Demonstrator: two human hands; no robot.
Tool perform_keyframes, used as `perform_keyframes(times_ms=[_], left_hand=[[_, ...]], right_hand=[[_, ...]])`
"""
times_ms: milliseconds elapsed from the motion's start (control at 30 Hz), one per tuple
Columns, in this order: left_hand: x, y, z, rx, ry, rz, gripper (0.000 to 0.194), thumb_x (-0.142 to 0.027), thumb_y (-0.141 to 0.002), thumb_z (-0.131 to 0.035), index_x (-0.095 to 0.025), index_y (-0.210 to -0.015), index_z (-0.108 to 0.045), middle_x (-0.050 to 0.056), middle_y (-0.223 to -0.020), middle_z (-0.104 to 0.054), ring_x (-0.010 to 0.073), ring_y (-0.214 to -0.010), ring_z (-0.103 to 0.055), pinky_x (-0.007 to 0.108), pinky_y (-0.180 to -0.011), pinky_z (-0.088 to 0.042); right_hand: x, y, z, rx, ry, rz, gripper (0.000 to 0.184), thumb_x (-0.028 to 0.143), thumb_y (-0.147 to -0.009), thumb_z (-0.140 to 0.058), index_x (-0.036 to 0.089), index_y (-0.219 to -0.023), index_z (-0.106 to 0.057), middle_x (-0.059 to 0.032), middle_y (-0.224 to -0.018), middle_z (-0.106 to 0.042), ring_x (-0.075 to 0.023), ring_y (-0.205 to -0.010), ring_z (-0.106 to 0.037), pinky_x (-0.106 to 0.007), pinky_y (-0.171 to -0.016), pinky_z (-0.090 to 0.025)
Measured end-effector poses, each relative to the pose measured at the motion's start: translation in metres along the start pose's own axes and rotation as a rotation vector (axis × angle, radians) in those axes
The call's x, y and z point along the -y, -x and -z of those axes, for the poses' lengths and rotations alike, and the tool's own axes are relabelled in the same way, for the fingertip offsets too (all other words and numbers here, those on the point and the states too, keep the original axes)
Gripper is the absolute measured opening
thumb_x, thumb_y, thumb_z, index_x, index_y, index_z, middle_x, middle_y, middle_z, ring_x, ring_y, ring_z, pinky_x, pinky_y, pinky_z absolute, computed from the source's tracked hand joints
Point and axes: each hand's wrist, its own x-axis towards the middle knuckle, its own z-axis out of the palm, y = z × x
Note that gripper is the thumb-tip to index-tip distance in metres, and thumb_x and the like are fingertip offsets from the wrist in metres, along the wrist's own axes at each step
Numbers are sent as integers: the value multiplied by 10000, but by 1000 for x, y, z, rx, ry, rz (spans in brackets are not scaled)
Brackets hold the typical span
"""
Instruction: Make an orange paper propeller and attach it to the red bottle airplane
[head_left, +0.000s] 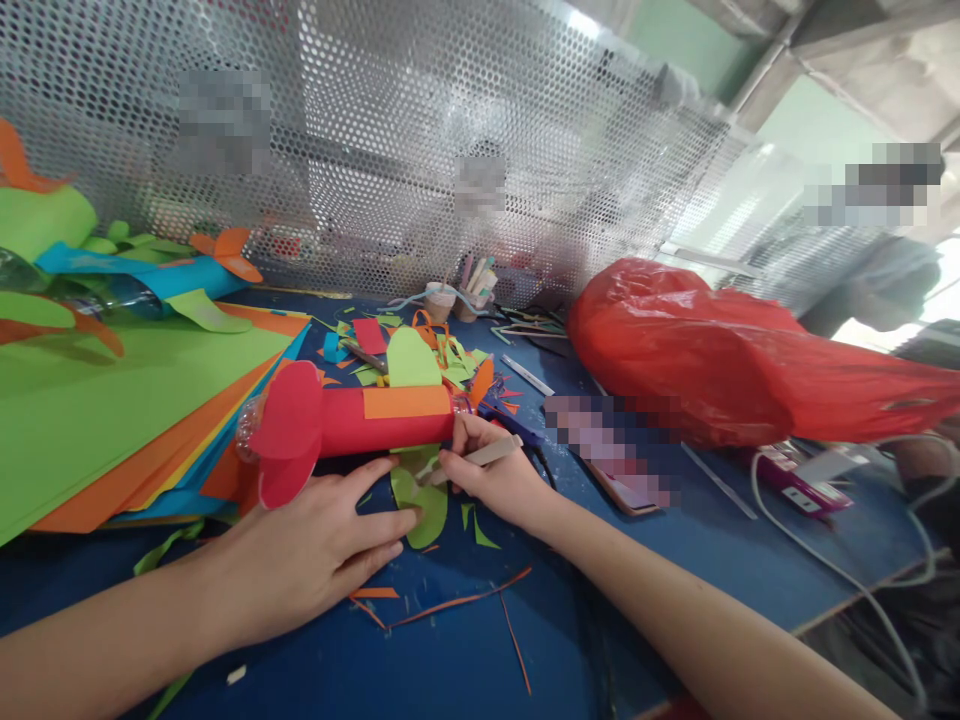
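Observation:
A red paper-wrapped bottle plane (360,425) with an orange band and green wings lies on the blue table (675,560). My left hand (315,545) rests flat beside it, fingers spread, fingertips on a green paper wing (427,500) under the body. My right hand (491,470) pinches a pale pencil-like tool (480,457), its tip on that green wing, close to the plane's tail end.
A stack of green, orange and blue paper sheets (112,420) lies at the left, with another paper plane (142,270) behind. A red plastic bag (720,350) sits at the right; cups of tools (457,295), paper scraps and white cables (847,570) lie around. A perforated metal screen (390,150) backs the table.

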Motion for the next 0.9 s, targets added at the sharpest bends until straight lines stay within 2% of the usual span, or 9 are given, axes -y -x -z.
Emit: perform_keyframes(times_ms=[200,433,567,767,900], left_hand=[[1,-1,0,7,8,2,424,-466,-1001,-245,-447,-1280,-564,117,-1467,-432,330,-1028,-648,540,-776,-563],[2,2,-4,-53,24,16,385,-479,-993,-298,-468,-1249,-585,61,-1454,-462,305,-1020,-653,512,-812,-560],[2,1,-4,-54,9,4,393,-471,-994,-298,-449,-1258,-587,82,-1452,-461,309,-1024,-652,494,-815,-561],[0,-1,1,7,-8,11,401,-452,-998,-280,-446,-1286,-560,106,-1467,-438,320,-1031,-648,517,-789,-566],[1,0,-1,-24,15,16,397,-457,-994,-295,-436,-1267,-583,92,-1456,-457,320,-1028,-649,514,-804,-562]], right_hand=[[1,1,0,-7,0,-21,242,208,-740,-606,227,-643,-385,66,-526,-527,-100,-459,-512,-194,-427,-346],[1,0,0,-5,19,-13,235,226,-748,-610,226,-644,-399,72,-513,-511,-91,-441,-481,-193,-424,-326],[0,-1,0,4,-16,-10,239,241,-764,-610,226,-658,-397,71,-521,-522,-91,-443,-480,-192,-422,-325],[0,0,-1,5,-5,-12,239,239,-760,-612,226,-654,-398,73,-521,-515,-89,-442,-484,-193,-423,-332],[3,0,0,-37,-7,-28,226,224,-728,-607,226,-641,-399,76,-521,-504,-91,-433,-501,-190,-405,-343]])
